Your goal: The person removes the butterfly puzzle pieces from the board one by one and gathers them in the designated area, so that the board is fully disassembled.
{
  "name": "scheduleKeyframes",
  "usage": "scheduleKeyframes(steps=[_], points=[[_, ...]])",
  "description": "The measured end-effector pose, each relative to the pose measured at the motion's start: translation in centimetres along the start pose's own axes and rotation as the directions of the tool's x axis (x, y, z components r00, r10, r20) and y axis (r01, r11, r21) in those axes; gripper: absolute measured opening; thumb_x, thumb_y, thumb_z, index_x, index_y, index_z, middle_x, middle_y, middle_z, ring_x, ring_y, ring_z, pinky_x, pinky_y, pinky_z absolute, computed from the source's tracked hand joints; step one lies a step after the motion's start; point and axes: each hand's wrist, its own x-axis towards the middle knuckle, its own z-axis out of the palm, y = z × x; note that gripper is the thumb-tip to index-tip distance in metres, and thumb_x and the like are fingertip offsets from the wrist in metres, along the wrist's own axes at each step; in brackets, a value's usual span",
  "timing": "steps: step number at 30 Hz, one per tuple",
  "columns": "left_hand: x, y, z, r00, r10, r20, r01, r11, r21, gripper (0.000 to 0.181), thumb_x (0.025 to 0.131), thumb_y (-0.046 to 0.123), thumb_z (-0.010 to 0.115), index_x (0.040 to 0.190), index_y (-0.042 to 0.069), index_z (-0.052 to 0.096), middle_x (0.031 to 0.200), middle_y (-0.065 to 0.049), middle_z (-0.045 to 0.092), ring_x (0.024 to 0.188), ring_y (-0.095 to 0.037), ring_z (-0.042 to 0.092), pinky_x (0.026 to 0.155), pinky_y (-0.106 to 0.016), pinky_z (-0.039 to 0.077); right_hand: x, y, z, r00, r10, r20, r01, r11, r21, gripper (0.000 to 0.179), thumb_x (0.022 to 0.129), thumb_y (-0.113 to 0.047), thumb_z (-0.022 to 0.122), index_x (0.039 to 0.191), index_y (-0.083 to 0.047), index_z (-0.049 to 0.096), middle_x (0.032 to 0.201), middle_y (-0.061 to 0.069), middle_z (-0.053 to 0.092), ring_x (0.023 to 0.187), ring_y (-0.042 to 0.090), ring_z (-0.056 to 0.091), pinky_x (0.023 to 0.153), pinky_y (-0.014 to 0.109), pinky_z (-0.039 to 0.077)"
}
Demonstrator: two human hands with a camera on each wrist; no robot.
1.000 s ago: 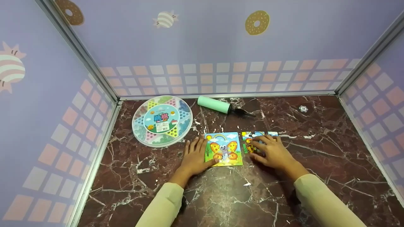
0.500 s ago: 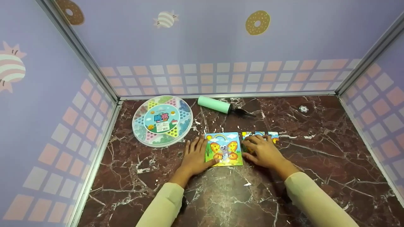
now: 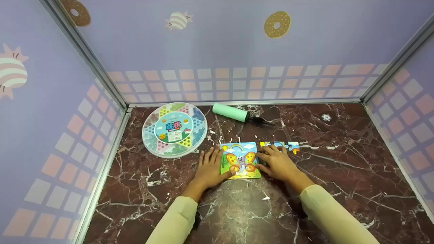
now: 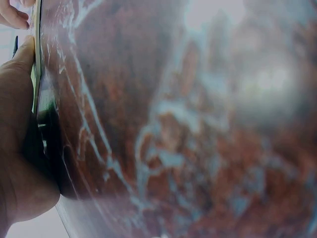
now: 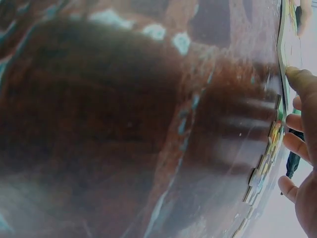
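A square butterfly jigsaw puzzle (image 3: 241, 159) lies flat on the dark marble tabletop in the head view. My left hand (image 3: 208, 171) rests along its left side with fingers extended, and the thumb lies over the lower left corner. The right hand (image 3: 279, 165) spreads across the puzzle's right edge; its thumb tip (image 5: 295, 77) touches that edge in the right wrist view. Under and behind the right fingers are several loose jigsaw pieces (image 3: 293, 147), partly hidden by the hand. Edge-on, these joined pieces (image 5: 262, 166) show as a thin strip.
Up and to the left lies a round Chinese checkers set (image 3: 174, 130) in a clear case. A mint-green hand pump (image 3: 230, 112) with a black nozzle lies near the back wall. Farther right is a small round white disc (image 3: 326, 117). Patterned panels enclose the back and sides.
My right hand has slid left from over the loose pieces to the puzzle's right edge, uncovering more of the top row of pieces. The left hand has stayed in place.
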Motion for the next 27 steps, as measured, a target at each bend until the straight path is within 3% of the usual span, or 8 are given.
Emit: scheduleKeyframes(steps=[8,27], points=[[0.0,-0.1,0.1,1.000,0.010,-0.015,-0.010,1.000,0.003,0.110,0.101,0.078,0.058,0.178,0.009,0.021,0.187,-0.014,0.016,0.173,-0.041,0.014,0.140,-0.067,0.001,0.6,-0.5,0.1,0.999,-0.027,-0.043,0.028,1.000,0.006,0.044,0.101,-0.038,0.082,0.138,-0.016,0.078,0.138,0.013,0.071,0.125,0.037,0.063,0.102,0.078,0.049],[0.2,-0.2,0.3,1.000,-0.008,-0.008,0.008,1.000,0.025,0.110,0.101,0.082,0.054,0.178,0.012,0.019,0.187,-0.012,0.017,0.174,-0.039,0.013,0.140,-0.066,0.000,2.3,-2.1,0.3,1.000,0.009,0.030,-0.010,0.999,0.041,0.035,0.102,-0.037,0.081,0.131,-0.019,0.078,0.131,0.010,0.066,0.124,0.040,0.058,0.100,0.078,0.049]])
